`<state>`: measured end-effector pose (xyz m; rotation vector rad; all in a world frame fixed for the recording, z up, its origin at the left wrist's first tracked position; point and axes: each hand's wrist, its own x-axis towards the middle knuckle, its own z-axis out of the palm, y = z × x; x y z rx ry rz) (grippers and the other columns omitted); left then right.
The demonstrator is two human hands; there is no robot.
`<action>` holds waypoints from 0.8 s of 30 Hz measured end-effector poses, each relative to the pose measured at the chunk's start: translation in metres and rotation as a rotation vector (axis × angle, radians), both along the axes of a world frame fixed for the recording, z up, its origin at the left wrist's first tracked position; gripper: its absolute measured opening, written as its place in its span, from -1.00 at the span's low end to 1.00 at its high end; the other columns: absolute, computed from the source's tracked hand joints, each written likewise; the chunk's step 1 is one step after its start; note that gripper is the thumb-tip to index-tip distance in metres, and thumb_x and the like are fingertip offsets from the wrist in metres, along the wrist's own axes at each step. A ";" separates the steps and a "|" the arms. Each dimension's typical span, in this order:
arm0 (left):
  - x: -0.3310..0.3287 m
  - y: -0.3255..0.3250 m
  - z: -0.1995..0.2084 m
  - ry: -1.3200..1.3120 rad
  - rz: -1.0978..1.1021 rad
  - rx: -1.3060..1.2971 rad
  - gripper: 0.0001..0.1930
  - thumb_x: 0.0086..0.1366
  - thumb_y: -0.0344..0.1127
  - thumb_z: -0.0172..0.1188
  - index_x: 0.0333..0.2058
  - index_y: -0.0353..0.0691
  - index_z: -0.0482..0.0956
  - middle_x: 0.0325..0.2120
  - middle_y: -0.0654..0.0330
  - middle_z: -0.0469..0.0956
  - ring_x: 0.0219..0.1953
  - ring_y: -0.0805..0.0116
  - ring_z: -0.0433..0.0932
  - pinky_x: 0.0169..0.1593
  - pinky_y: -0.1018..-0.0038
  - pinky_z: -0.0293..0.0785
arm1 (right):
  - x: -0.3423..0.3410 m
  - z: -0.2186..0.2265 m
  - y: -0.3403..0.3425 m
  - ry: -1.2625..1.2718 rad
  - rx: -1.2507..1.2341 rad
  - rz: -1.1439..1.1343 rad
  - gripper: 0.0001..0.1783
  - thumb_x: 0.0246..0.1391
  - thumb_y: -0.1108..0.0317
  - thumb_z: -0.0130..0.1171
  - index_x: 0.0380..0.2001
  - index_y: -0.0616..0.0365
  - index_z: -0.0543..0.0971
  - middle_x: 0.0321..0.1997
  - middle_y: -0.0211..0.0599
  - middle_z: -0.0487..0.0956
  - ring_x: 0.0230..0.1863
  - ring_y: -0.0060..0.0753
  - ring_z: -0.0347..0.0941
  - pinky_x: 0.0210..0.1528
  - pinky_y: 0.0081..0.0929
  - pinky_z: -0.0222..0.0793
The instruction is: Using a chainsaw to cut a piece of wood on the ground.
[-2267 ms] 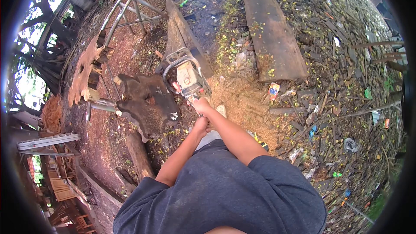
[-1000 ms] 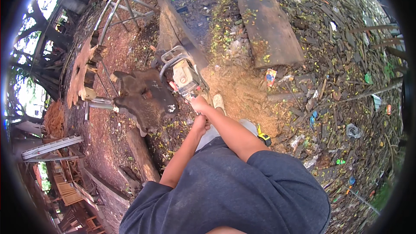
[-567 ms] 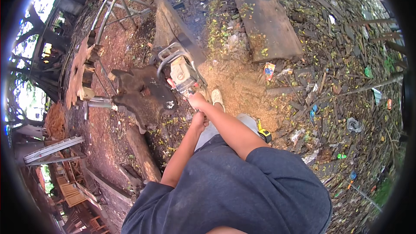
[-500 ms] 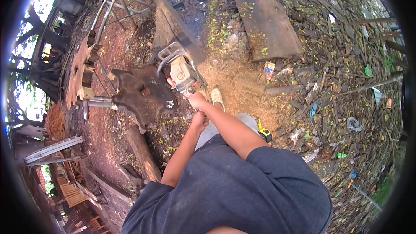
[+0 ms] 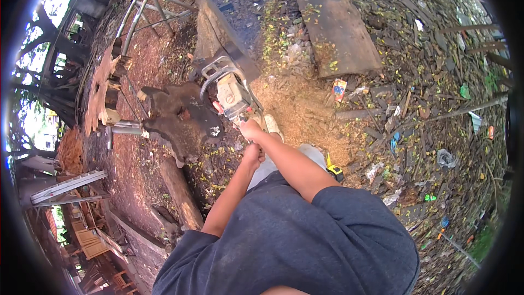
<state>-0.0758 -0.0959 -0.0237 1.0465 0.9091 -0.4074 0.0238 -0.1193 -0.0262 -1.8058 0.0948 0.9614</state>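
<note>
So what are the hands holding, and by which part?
A chainsaw: the right hand grips its rear end; whether the left hand holds it too can't be told.

Leaf-strewn ground [image 5: 136, 175] spreads around us
We see a wide plank [image 5: 338, 27] lying at upper right, a pole frame [image 5: 140, 19] standing at upper left, a log [image 5: 180, 193] at lower left, a ladder-like grey frame [image 5: 69, 186] near the left edge, and a crumpled plastic bag [image 5: 446, 158] on the right.

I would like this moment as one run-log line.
Right hand: at chainsaw rear | Left hand: curled nearer the body, contents hidden | Nearby: sawdust at right, dark wood slab at left
</note>
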 end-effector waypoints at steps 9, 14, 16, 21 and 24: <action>-0.008 -0.006 -0.006 -0.010 -0.006 0.010 -0.86 0.18 -0.41 -0.10 -0.56 -0.05 0.29 -0.70 0.39 0.17 -0.76 0.60 0.03 -0.71 0.58 -0.09 | -0.009 0.002 -0.008 0.027 0.025 -0.010 -0.43 0.20 0.02 -0.12 -0.35 0.41 0.59 -0.27 0.26 0.58 -0.19 0.12 0.56 -0.11 -0.14 0.43; -0.018 -0.006 -0.009 -0.003 -0.008 -0.009 -0.87 0.17 -0.43 -0.08 -0.54 -0.05 0.28 -0.70 0.38 0.17 -0.77 0.60 0.04 -0.72 0.57 -0.08 | -0.018 0.001 -0.011 0.007 0.055 -0.058 -0.44 0.19 0.03 -0.10 -0.36 0.43 0.58 -0.29 0.26 0.58 -0.22 0.13 0.56 -0.14 -0.13 0.42; -0.018 -0.009 -0.007 0.003 -0.018 -0.008 -0.87 0.17 -0.43 -0.08 -0.54 -0.05 0.28 -0.70 0.38 0.17 -0.78 0.60 0.04 -0.73 0.57 -0.07 | -0.019 -0.001 -0.013 0.013 0.044 -0.052 -0.45 0.19 0.05 -0.09 -0.35 0.44 0.58 -0.28 0.28 0.57 -0.20 0.14 0.56 -0.13 -0.13 0.41; -0.026 -0.008 -0.005 0.047 -0.008 -0.001 -0.90 0.21 -0.39 -0.09 -0.47 -0.05 0.35 -0.67 0.39 0.23 -0.74 0.61 0.03 -0.68 0.57 -0.13 | -0.024 0.002 -0.011 -0.001 0.034 -0.022 -0.44 0.18 0.04 -0.09 -0.35 0.47 0.57 -0.28 0.32 0.56 -0.18 0.16 0.55 -0.11 -0.12 0.40; -0.024 -0.020 0.008 0.031 -0.005 0.009 -0.91 0.20 -0.41 -0.09 -0.47 -0.06 0.35 -0.67 0.39 0.23 -0.74 0.61 0.02 -0.69 0.57 -0.14 | -0.025 -0.011 -0.014 -0.037 0.006 -0.043 -0.43 0.19 0.02 -0.08 -0.40 0.46 0.56 -0.40 0.20 0.56 -0.32 0.06 0.54 -0.24 -0.13 0.39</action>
